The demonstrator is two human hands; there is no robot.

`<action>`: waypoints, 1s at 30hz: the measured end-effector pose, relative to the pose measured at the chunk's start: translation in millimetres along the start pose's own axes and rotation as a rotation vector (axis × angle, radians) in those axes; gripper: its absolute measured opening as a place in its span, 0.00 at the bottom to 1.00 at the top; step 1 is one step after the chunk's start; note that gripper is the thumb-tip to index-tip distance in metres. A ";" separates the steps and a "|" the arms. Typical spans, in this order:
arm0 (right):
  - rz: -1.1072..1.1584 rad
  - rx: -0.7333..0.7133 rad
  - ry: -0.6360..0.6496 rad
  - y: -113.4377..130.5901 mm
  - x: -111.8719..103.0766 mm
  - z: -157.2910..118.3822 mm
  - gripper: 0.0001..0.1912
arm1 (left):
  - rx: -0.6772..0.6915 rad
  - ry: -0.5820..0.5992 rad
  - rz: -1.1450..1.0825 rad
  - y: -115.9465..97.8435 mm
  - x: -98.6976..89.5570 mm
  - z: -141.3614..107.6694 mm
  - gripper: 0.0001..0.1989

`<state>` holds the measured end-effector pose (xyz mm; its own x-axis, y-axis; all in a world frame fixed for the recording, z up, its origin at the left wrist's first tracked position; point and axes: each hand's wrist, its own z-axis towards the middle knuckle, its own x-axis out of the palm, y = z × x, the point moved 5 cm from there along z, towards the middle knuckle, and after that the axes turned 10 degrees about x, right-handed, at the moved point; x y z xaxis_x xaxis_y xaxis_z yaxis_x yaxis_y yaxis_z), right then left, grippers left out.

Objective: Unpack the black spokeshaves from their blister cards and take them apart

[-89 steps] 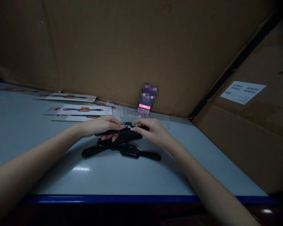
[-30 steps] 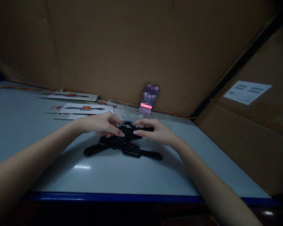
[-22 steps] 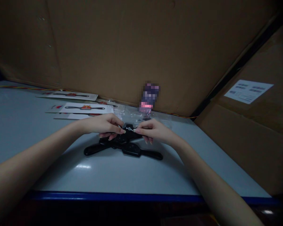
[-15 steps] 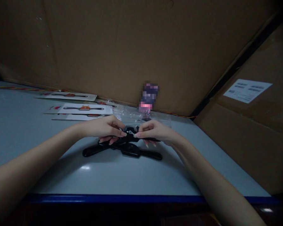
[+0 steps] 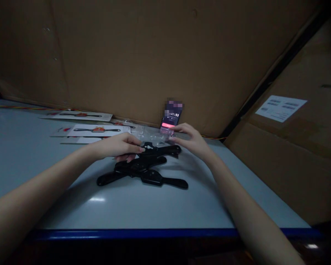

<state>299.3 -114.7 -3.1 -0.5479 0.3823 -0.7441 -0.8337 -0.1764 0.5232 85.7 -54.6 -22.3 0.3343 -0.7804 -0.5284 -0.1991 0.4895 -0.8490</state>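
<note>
My left hand (image 5: 121,145) pinches a black spokeshave (image 5: 162,150) near its middle, where a small silvery part shows. The spokeshave's right handle sticks out free, and its left end is hidden in my fingers. Below it, more black spokeshaves (image 5: 151,176) lie crossed over each other on the table. My right hand (image 5: 191,141) is off the tool, fingers apart, beside clear plastic bags (image 5: 151,136) and just in front of a phone (image 5: 171,116). Whether its fingertips touch the plastic I cannot tell.
Several printed cards (image 5: 99,130) picturing a spokeshave lie at the back left of the grey table (image 5: 143,209). Cardboard (image 5: 121,62) walls the back, and a box with a white label (image 5: 281,108) stands on the right. A twisted red and yellow wire (image 5: 24,108) runs along the rear edge.
My right hand has let go of the spokeshave and moved up and right toward the plastic bags and phone. My left hand still holds the spokeshave.
</note>
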 end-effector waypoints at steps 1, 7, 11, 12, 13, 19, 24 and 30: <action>-0.154 -0.011 -0.109 -11.5 -4.5 2.0 0.24 | -0.026 -0.037 -0.010 3.2 -4.1 -0.1 0.14; -0.496 0.005 -0.092 -67.2 12.6 7.7 0.42 | -0.145 -0.265 -0.130 17.4 -24.4 -4.3 0.13; -0.506 0.027 -0.159 -63.0 7.6 8.7 0.40 | -0.133 -0.384 -0.181 12.8 -33.5 -7.9 0.12; -0.510 0.019 -0.179 -58.3 3.3 8.4 0.38 | -0.125 -0.421 -0.186 11.0 -36.3 -8.9 0.12; -0.514 0.004 -0.195 -52.7 -1.5 7.9 0.35 | -0.123 -0.464 -0.187 9.7 -39.7 -10.0 0.12; -0.589 -0.128 -0.363 -14.3 -31.9 0.6 0.23 | -0.208 -0.698 -0.224 17.2 -63.2 -16.0 0.12; -0.537 -0.357 -0.269 31.3 -9.4 -12.9 0.23 | -0.134 -0.587 -0.221 16.7 -60.1 -13.0 0.11; -0.522 -0.498 -0.205 66.8 24.6 -31.0 0.27 | 0.116 -0.168 0.007 -10.2 -21.4 -5.0 0.16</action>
<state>228.0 -145.2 0.6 -0.0896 0.6813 -0.7265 -0.9408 -0.2973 -0.1628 76.0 -44.8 -2.4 0.4839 -0.7059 -0.5173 -0.0977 0.5438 -0.8335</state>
